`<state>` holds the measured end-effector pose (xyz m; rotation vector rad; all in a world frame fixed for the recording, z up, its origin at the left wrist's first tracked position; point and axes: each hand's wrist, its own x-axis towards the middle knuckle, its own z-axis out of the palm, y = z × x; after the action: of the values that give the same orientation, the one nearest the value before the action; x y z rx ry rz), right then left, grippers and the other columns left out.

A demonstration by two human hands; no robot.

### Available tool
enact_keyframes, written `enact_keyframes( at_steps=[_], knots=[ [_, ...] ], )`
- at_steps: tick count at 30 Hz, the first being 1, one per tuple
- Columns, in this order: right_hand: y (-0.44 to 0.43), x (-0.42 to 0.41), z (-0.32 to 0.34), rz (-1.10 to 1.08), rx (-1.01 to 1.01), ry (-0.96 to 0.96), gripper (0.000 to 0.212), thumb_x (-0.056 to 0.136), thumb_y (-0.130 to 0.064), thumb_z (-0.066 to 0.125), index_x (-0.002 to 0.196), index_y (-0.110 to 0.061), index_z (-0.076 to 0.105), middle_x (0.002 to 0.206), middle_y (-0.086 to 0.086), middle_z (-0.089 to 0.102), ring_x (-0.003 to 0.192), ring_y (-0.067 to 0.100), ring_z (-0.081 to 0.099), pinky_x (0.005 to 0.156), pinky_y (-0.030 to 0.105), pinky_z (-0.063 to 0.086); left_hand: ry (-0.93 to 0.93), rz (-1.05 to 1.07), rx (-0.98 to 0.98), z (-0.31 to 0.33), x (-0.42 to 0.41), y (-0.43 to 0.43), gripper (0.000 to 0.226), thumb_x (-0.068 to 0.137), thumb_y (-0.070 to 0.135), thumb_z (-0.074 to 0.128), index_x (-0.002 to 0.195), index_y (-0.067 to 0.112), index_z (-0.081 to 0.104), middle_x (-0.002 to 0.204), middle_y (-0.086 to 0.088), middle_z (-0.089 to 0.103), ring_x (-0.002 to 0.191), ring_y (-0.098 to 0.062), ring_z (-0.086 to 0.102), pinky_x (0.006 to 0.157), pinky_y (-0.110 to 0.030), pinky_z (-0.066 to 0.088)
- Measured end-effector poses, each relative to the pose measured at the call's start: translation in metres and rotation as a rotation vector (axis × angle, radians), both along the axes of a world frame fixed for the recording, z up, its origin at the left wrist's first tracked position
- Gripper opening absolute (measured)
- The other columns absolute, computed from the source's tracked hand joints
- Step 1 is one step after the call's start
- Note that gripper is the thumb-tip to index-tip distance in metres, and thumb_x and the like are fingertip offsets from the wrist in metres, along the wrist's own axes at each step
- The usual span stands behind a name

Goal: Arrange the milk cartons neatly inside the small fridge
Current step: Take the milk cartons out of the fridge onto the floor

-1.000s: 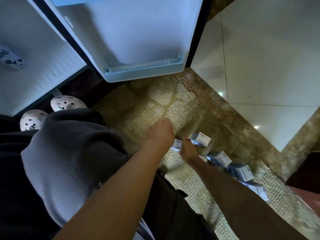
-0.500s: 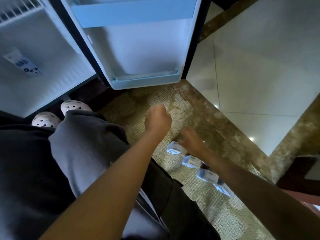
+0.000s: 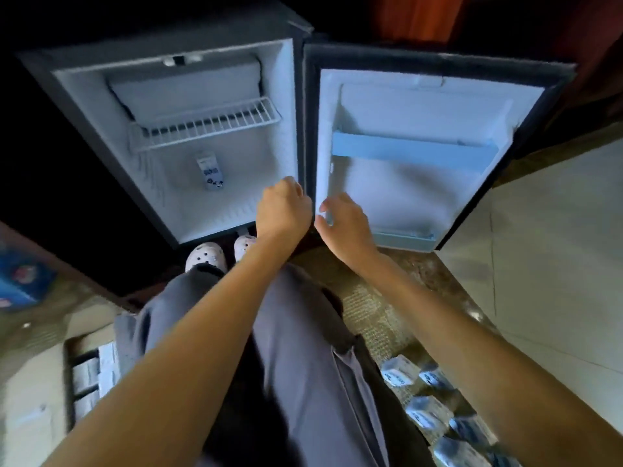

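The small fridge (image 3: 84, 106) stands open in front of me, its door (image 3: 414, 197) swung out to the right. One milk carton (image 3: 210, 171) stands upright on the fridge floor, below the wire shelf (image 3: 205, 124). My left hand (image 3: 281, 210) is a closed fist at the lower right edge of the opening, and nothing shows in it. My right hand (image 3: 347, 220) hovers just right of it before the door, fingers curled around a pale carton that is mostly hidden under the palm. Several more milk cartons (image 3: 424, 414) lie on the mat at lower right.
An open cardboard box (image 3: 37, 375) with cartons in it sits at lower left, and a blue package (image 3: 20, 281) lies beyond it. My feet in white clogs (image 3: 205, 257) touch the fridge base. A woven mat (image 3: 371, 308) covers the floor, with pale tiles (image 3: 556, 247) on the right.
Both hands rose from the cartons on the mat up to the fridge opening. My view tilted up, so the whole fridge interior and door now show.
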<state>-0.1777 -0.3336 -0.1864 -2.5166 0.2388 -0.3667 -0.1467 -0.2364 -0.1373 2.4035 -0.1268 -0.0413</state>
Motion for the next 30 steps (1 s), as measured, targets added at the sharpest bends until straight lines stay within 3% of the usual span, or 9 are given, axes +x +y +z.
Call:
enact_keyframes(
  at_steps=[3, 7, 13, 18, 21, 24, 27, 30],
  knots=[
    [0.038, 0.040, 0.010, 0.096, 0.020, -0.006, 0.021, 0.091, -0.012, 0.052, 0.107, -0.001, 0.059, 0.117, 0.013, 0.057, 0.105, 0.026, 0.056, 0.083, 0.026, 0.041, 0.050, 0.125, 0.028, -0.004, 0.031, 0.048, 0.030, 0.086, 0.008, 0.042, 0.108, 0.005, 0.062, 0.112, -0.019, 0.061, 0.102, -0.037, 0.055, 0.078, -0.031, 0.041],
    [0.076, 0.100, -0.003, 0.225, -0.043, 0.119, 0.023, 0.091, -0.013, 0.050, 0.109, 0.000, 0.057, 0.122, 0.014, 0.054, 0.110, 0.030, 0.054, 0.087, 0.034, 0.043, 0.127, 0.208, 0.084, -0.021, 0.074, 0.097, 0.025, 0.087, 0.006, 0.043, 0.102, -0.001, 0.061, 0.095, -0.019, 0.056, 0.086, -0.035, 0.051, 0.070, -0.030, 0.037],
    [0.106, 0.192, -0.048, 0.352, -0.176, 0.307, 0.035, 0.091, -0.010, 0.048, 0.123, 0.004, 0.049, 0.132, 0.017, 0.048, 0.122, 0.034, 0.046, 0.097, 0.040, 0.041, 0.216, 0.229, 0.158, -0.063, 0.149, 0.134, 0.029, 0.088, 0.007, 0.045, 0.113, 0.002, 0.058, 0.117, -0.020, 0.058, 0.106, -0.038, 0.056, 0.084, -0.034, 0.045],
    [0.117, 0.269, -0.097, 0.441, -0.294, 0.440, 0.024, 0.087, -0.003, 0.045, 0.111, 0.001, 0.044, 0.131, 0.017, 0.042, 0.120, 0.035, 0.044, 0.078, 0.036, 0.040, 0.257, 0.175, 0.218, -0.111, 0.218, 0.150, 0.033, 0.091, 0.009, 0.044, 0.123, 0.004, 0.050, 0.128, -0.017, 0.052, 0.114, -0.037, 0.053, 0.091, -0.039, 0.045],
    [0.125, 0.310, -0.118, 0.455, -0.308, 0.458, 0.061, 0.090, -0.008, 0.048, 0.143, -0.003, 0.018, 0.156, 0.012, 0.009, 0.139, 0.031, 0.024, 0.100, 0.039, 0.038, 0.269, 0.141, 0.240, -0.139, 0.250, 0.151, 0.038, 0.092, 0.009, 0.044, 0.129, 0.007, 0.045, 0.132, -0.014, 0.047, 0.117, -0.034, 0.051, 0.092, -0.040, 0.044],
    [0.134, 0.344, -0.133, 0.452, -0.295, 0.443, 0.080, 0.091, -0.006, 0.048, 0.149, -0.010, -0.007, 0.158, 0.005, -0.012, 0.145, 0.027, 0.009, 0.107, 0.042, 0.037, 0.261, 0.142, 0.231, -0.161, 0.277, 0.153, 0.042, 0.092, 0.008, 0.043, 0.133, 0.009, 0.041, 0.134, -0.013, 0.046, 0.120, -0.031, 0.049, 0.094, -0.038, 0.044],
    [0.137, 0.371, -0.148, 0.447, -0.342, 0.394, 0.083, 0.089, -0.002, 0.046, 0.148, -0.014, -0.011, 0.158, -0.001, -0.014, 0.146, 0.024, 0.005, 0.107, 0.043, 0.037, 0.241, 0.157, 0.205, -0.179, 0.305, 0.153, 0.044, 0.091, 0.006, 0.044, 0.135, 0.008, 0.040, 0.133, -0.013, 0.047, 0.119, -0.030, 0.050, 0.093, -0.037, 0.044],
    [0.135, 0.382, -0.155, 0.438, -0.377, 0.366, 0.077, 0.089, 0.001, 0.045, 0.149, -0.012, -0.002, 0.159, 0.001, -0.007, 0.146, 0.026, 0.007, 0.110, 0.044, 0.033, 0.242, 0.148, 0.163, -0.193, 0.324, 0.149, 0.042, 0.091, 0.006, 0.046, 0.133, 0.006, 0.042, 0.133, -0.014, 0.049, 0.118, -0.031, 0.051, 0.091, -0.035, 0.045]
  ],
)
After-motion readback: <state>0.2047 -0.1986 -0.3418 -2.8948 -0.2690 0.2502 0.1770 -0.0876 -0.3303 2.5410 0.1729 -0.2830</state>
